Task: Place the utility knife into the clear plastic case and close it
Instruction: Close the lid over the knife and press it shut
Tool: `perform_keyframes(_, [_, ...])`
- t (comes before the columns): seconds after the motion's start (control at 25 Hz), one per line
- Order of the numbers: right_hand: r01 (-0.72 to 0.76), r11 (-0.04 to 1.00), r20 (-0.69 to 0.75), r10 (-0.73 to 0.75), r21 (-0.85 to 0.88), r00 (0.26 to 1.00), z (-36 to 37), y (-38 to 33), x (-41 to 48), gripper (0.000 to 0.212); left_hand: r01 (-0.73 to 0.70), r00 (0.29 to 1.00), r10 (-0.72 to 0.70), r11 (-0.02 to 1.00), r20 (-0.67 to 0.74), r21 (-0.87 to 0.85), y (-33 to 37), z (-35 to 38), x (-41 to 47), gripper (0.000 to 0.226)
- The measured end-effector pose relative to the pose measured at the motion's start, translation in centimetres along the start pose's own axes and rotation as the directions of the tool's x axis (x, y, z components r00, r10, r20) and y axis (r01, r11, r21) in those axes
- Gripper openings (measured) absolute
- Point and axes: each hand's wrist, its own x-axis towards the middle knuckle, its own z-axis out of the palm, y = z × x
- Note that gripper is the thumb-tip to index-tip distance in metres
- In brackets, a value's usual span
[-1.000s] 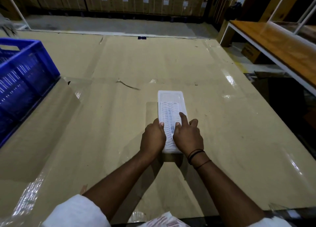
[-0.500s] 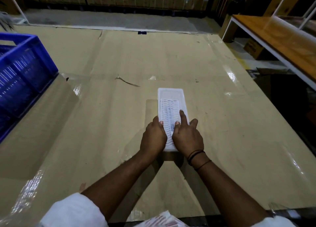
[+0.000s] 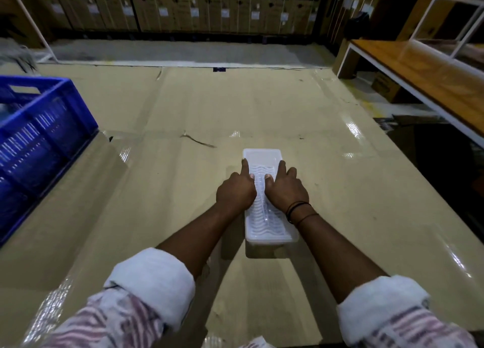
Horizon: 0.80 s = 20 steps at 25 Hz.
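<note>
The clear plastic case (image 3: 267, 227) lies lengthwise on the cardboard-covered table (image 3: 157, 190), its ribbed lid down. My left hand (image 3: 235, 190) rests on its left side and my right hand (image 3: 285, 190) on its right side, both over the far half. Each index finger stretches along a long edge of the lid, and both thumbs press on top. The other fingers are curled. I cannot make out the utility knife through the cloudy plastic.
A blue slatted crate (image 3: 44, 127) stands on the table at the left. The table's right edge drops off near a wooden bench with a white frame (image 3: 424, 70). Stacked cartons (image 3: 209, 4) line the back wall.
Both hands have slid from the near end of the case toward its far half, with index fingers now spread to the lid's edges. The case has stayed in place.
</note>
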Motion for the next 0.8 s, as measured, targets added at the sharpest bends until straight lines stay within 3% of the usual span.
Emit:
perform_keyframes(0.28, [0.010, 0.999, -0.025, -0.009, 0.033, 1.000, 1.0, 0.7, 0.6, 0.070, -0.002, 1.000, 0.002, 0.999, 0.003, -0.038, -0.9, 1.5, 1.4, 0.064])
perform_keyframes(0.44, [0.046, 0.997, -0.056, -0.050, -0.068, 0.997, 0.7, 0.7, 0.6, 0.068, -0.048, 0.999, 0.048, 0.994, 0.007, 0.098, -0.9, 1.4, 1.9, 0.070])
perform_keyframes(0.6, [0.121, 0.986, -0.031, -0.126, -0.118, 0.992, -0.4, 0.9, 2.0, 0.065, -0.005, 0.993, -0.004, 0.997, 0.121, 0.074, -0.2, -0.2, 3.8, 0.084])
perform_keyframes(0.8, [0.119, 0.989, 0.087, -0.112, -0.087, 0.990, -0.4, 1.4, 3.2, 0.079, 0.012, 0.974, -0.017, 1.000, 0.227, 0.027, -0.3, -1.2, 5.0, 0.087])
